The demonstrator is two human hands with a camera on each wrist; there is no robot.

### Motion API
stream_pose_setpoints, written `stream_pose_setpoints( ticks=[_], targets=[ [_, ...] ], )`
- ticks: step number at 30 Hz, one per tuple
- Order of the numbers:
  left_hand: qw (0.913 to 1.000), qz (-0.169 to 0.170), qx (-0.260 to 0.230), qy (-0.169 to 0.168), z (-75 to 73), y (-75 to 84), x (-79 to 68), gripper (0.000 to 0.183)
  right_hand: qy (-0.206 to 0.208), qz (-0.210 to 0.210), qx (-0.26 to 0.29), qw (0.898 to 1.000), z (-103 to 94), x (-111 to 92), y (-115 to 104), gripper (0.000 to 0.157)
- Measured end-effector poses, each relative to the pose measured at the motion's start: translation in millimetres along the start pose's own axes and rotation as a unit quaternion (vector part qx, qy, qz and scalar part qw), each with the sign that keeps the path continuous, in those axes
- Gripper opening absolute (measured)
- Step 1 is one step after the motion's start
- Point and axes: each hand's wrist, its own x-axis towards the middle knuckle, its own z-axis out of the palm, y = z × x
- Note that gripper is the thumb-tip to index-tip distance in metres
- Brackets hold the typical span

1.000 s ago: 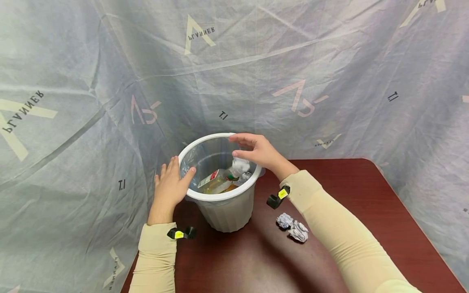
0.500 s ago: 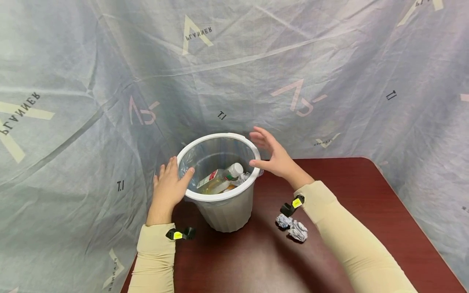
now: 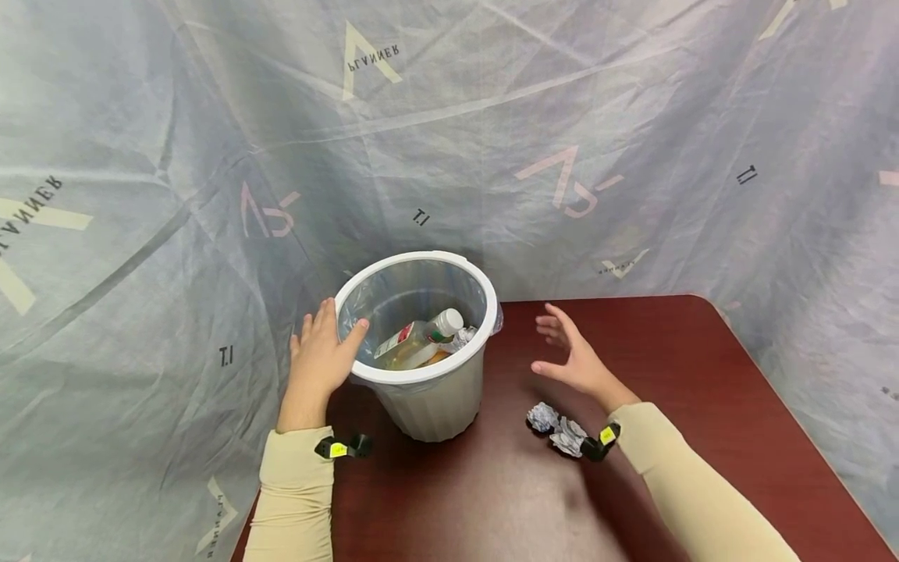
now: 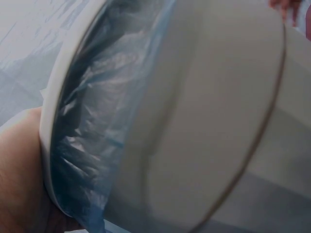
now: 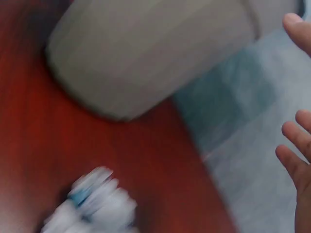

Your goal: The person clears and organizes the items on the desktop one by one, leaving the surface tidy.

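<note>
A grey ribbed waste bin [image 3: 428, 406] with a white rim and a clear plastic liner stands on the table. Inside it lie a clear bottle [image 3: 414, 343] with a white cap and crumpled paper [image 3: 463, 339]. My left hand [image 3: 319, 355] rests against the bin's left rim, fingers extended along the outside and thumb over the edge. To the right of the bin, my right hand [image 3: 579, 363] hovers with nothing in it, fingers spread from the thumb. Two crumpled paper balls, one bluish [image 3: 542, 417] and one whiter [image 3: 568, 437], sit on the table near the right wrist.
The dark red table [image 3: 485, 499] extends forward and to the right. Grey printed fabric [image 3: 449, 156] hangs close behind the bin and along both sides. Black wrist cameras with yellow labels sit on both sleeves, the right one [image 3: 604, 441] overlapping the whiter paper ball.
A paper ball has left my right hand and dropped into the bin. That hand has withdrawn from over the rim, rightward and down toward the paper balls. My left hand stays on the rim.
</note>
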Motion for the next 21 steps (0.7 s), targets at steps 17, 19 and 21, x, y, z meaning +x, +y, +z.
stream_pose_setpoints(
  ticks=[17, 19, 21],
  targets=[
    [1.0000, -0.002, -0.008, 0.004, -1.0, 3.8, -2.3, 0.092, -0.065, 0.095, -0.049, 0.992, 0.9, -118, 100, 0.107],
    [1.0000, -0.002, -0.008, 0.004, -1.2, 4.6, -2.9, 0.092, -0.075, 0.096, -0.061, 0.991, 1.1, -124, 101, 0.107],
    [1.0000, -0.003, -0.008, 0.003, -1.5, 5.5, -3.2, 0.092, -0.079, 0.088, -0.066, 0.991, 1.4, -128, 103, 0.106]
  ],
)
